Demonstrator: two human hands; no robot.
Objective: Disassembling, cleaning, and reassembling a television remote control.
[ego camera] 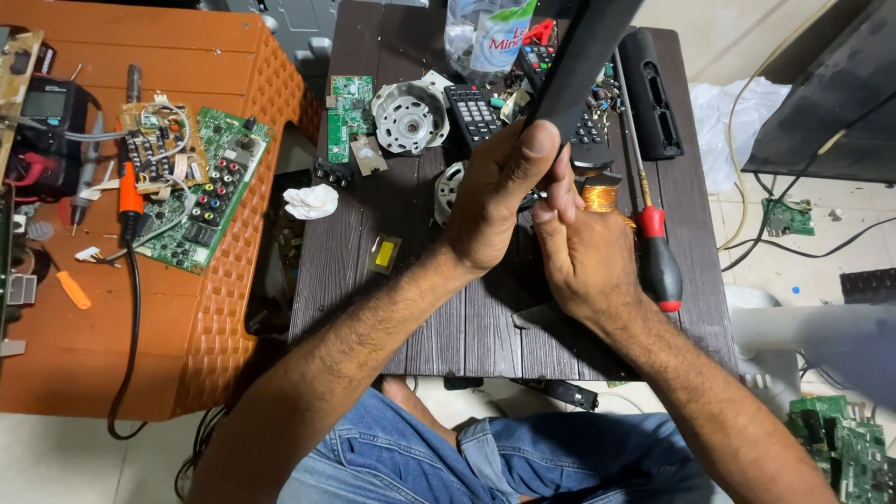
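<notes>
Hands meet over the middle of a dark wood-grain counter (355, 271) in the head view, the only view given. The left hand (490, 205) closes its grip around the lower end of a long black flat part (583, 65), thumb pressed along its edge; the part slants up and away to the right, over the far side of the counter. The right hand (583, 257) sits just beside and below the left, touching it, its fingers curled in toward the same end of the black part; whether they pinch the part or something small beneath it cannot be told, since the left hand hides the spot.

Just past the right hand lies a copper wire coil (600, 196), and to its right a screwdriver (658, 252) with a red and black handle rests along the counter. Farther back stand a round grey motor housing (409, 117), a small green circuit board (348, 114), a black remote control (471, 114) and a clear plastic bottle (485, 37). A crumpled white tissue (311, 201) lies at the left edge.

On the orange counter (224, 317) to the left, well apart from both hands, sit a larger green circuit board (205, 201) and a soldering iron (131, 201) with an orange grip.
</notes>
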